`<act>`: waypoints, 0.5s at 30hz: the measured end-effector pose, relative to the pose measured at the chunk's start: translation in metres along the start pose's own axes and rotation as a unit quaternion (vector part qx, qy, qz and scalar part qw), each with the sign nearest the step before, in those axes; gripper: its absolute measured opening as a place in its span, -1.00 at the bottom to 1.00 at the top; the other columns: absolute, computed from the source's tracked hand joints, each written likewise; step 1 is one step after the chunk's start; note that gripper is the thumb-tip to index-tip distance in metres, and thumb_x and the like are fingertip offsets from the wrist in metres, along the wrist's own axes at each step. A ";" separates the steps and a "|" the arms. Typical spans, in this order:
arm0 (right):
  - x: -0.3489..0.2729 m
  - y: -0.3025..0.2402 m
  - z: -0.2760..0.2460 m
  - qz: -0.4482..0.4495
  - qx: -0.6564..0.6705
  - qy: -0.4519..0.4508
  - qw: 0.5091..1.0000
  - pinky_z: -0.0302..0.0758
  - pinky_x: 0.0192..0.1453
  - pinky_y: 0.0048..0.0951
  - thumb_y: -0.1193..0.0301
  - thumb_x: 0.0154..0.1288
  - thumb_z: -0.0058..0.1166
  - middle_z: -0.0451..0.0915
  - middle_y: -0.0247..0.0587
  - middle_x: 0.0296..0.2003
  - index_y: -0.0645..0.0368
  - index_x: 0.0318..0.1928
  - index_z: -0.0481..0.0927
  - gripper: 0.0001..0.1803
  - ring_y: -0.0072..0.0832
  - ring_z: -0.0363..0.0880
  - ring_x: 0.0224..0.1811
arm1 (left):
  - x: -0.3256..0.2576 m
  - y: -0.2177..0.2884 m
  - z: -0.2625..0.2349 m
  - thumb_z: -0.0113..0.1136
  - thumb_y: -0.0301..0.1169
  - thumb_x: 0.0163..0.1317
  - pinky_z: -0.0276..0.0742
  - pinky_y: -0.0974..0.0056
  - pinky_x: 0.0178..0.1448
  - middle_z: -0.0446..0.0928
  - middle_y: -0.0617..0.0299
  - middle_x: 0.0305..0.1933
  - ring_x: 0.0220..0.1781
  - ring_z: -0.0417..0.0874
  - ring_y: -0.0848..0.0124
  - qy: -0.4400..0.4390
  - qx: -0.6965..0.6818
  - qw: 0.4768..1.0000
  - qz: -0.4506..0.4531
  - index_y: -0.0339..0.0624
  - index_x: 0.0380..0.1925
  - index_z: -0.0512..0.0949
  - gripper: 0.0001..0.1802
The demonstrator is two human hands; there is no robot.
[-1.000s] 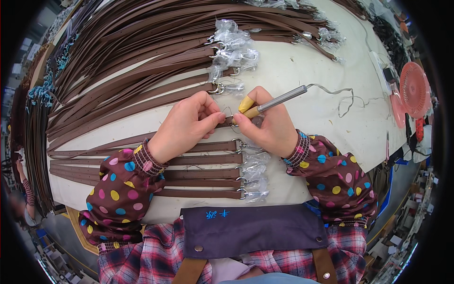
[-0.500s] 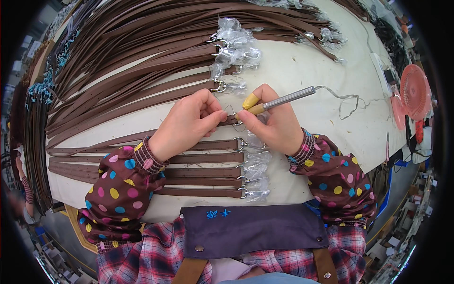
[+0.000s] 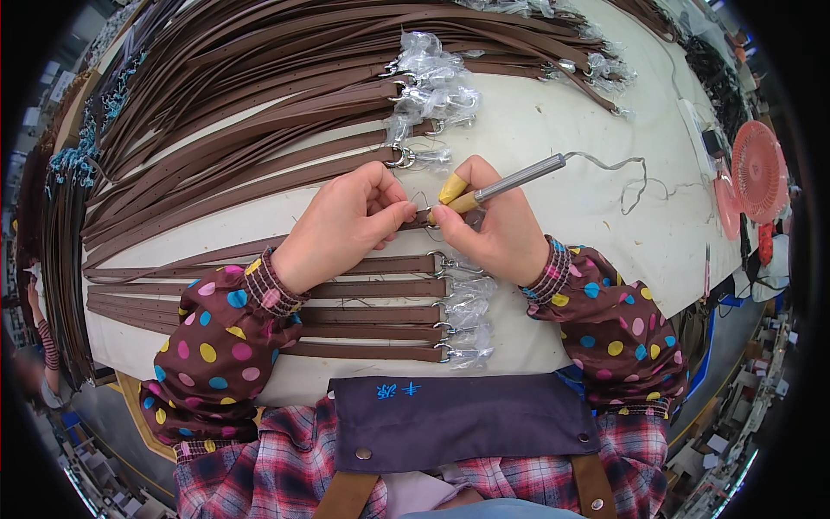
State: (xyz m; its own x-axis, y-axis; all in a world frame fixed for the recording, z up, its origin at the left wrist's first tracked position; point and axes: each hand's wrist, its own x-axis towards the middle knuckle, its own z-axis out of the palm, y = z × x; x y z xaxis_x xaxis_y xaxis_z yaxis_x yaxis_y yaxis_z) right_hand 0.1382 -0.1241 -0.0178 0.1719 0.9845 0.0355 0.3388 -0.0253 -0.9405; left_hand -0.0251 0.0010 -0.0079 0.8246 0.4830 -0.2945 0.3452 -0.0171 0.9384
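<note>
Between the thumb and fingers of my left hand [image 3: 339,223] is pinched the end of a brown strap [image 3: 418,223]; a thin loose thread curls up beside it. My right hand [image 3: 503,232] grips a corded pen-shaped tool [image 3: 524,176] with a silver body and a yellowish front part. A yellow finger cover [image 3: 451,189] is on one right fingertip. The tool's tip meets the strap end or sits very close to it; my fingers partly hide that spot and the metal ring there.
Several brown straps [image 3: 372,315] with plastic-wrapped clasps [image 3: 468,320] lie side by side nearest me. Beyond my hands is a big pile of straps [image 3: 259,78]. The tool's cord [image 3: 643,177] trails over the pale tabletop [image 3: 596,233]. A pink fan [image 3: 759,169] stands at the right.
My right hand has shifted slightly left, and the back end of the pen-shaped tool has swung a little left and up. My left hand stays on the strap almost unmoved.
</note>
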 end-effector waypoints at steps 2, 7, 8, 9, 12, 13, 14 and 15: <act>0.000 0.000 0.000 0.005 0.009 -0.001 1.000 0.44 -0.26 -0.59 0.54 0.26 0.09 0.47 -0.32 -0.40 0.25 -0.24 0.32 -0.80 -0.66 0.51 -0.33 | 0.000 0.000 0.000 0.18 -0.42 0.28 0.34 0.48 -0.52 0.46 0.34 -0.57 -0.57 0.42 0.64 0.001 0.004 1.000 -0.001 -0.29 -0.37 0.43 -0.82; 0.000 0.002 0.001 0.001 0.003 0.003 1.000 0.43 -0.26 -0.60 0.55 0.26 0.10 0.47 -0.33 -0.40 0.25 -0.25 0.32 -0.80 -0.67 0.51 -0.31 | -0.001 0.002 0.000 0.18 -0.43 0.28 0.34 0.48 -0.51 0.47 0.34 -0.56 -0.57 0.42 0.64 0.002 0.007 1.000 -0.002 -0.29 -0.37 0.43 -0.83; 0.000 0.002 0.002 0.003 0.011 0.002 1.000 0.43 -0.26 -0.60 0.54 0.26 0.10 0.46 -0.33 -0.41 0.25 -0.25 0.32 -0.80 -0.67 0.50 -0.31 | -0.001 0.002 0.000 0.18 -0.43 0.28 0.34 0.49 -0.51 0.47 0.34 -0.56 -0.56 0.42 0.64 0.004 0.008 1.000 -0.002 -0.29 -0.36 0.43 -0.83; 0.000 0.002 0.002 0.003 0.012 0.002 1.000 0.43 -0.26 -0.60 0.54 0.26 0.10 0.46 -0.33 -0.41 0.25 -0.25 0.32 -0.80 -0.67 0.50 -0.31 | -0.001 0.003 0.000 0.18 -0.43 0.28 0.35 0.49 -0.51 0.47 0.34 -0.56 -0.56 0.43 0.64 0.006 0.010 1.000 -0.003 -0.29 -0.36 0.43 -0.83; 0.000 0.001 0.001 0.001 -0.003 -0.002 1.000 0.41 -0.28 -0.61 0.54 0.26 0.10 0.46 -0.33 -0.41 0.25 -0.25 0.32 -0.80 -0.68 0.48 -0.34 | -0.001 0.002 0.000 0.18 -0.43 0.28 0.35 0.49 -0.51 0.47 0.35 -0.56 -0.56 0.43 0.64 0.005 0.004 1.000 0.001 -0.29 -0.36 0.43 -0.83; 0.000 0.001 0.001 0.003 -0.001 -0.002 1.000 0.41 -0.28 -0.60 0.54 0.26 0.10 0.46 -0.33 -0.41 0.25 -0.25 0.32 -0.80 -0.69 0.47 -0.35 | -0.001 0.002 0.000 0.18 -0.43 0.28 0.35 0.49 -0.51 0.47 0.35 -0.56 -0.56 0.43 0.64 0.004 0.004 1.000 0.001 -0.29 -0.36 0.43 -0.83; 0.000 0.001 0.001 0.005 0.002 -0.001 1.000 0.41 -0.29 -0.60 0.54 0.26 0.10 0.46 -0.34 -0.41 0.25 -0.25 0.32 -0.80 -0.69 0.45 -0.36 | -0.001 0.002 0.000 0.18 -0.43 0.28 0.35 0.49 -0.51 0.47 0.35 -0.55 -0.56 0.43 0.64 0.004 0.006 1.000 0.000 -0.29 -0.36 0.43 -0.83; 0.001 0.004 0.002 0.005 0.001 -0.001 1.000 0.41 -0.29 -0.60 0.54 0.26 0.10 0.46 -0.34 -0.41 0.25 -0.25 0.32 -0.80 -0.69 0.45 -0.36 | 0.000 0.002 0.000 0.18 -0.43 0.28 0.35 0.49 -0.51 0.47 0.35 -0.55 -0.56 0.43 0.64 0.004 0.008 1.000 -0.002 -0.29 -0.36 0.43 -0.83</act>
State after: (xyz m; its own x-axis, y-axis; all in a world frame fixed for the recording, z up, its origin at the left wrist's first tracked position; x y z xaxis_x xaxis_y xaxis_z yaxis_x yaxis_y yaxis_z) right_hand 0.1375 -0.1231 -0.0219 0.1738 0.9845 0.0253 0.3344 -0.0348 -0.9418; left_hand -0.0246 0.0005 -0.0061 0.8191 0.4906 -0.2972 0.3559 -0.0285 0.9341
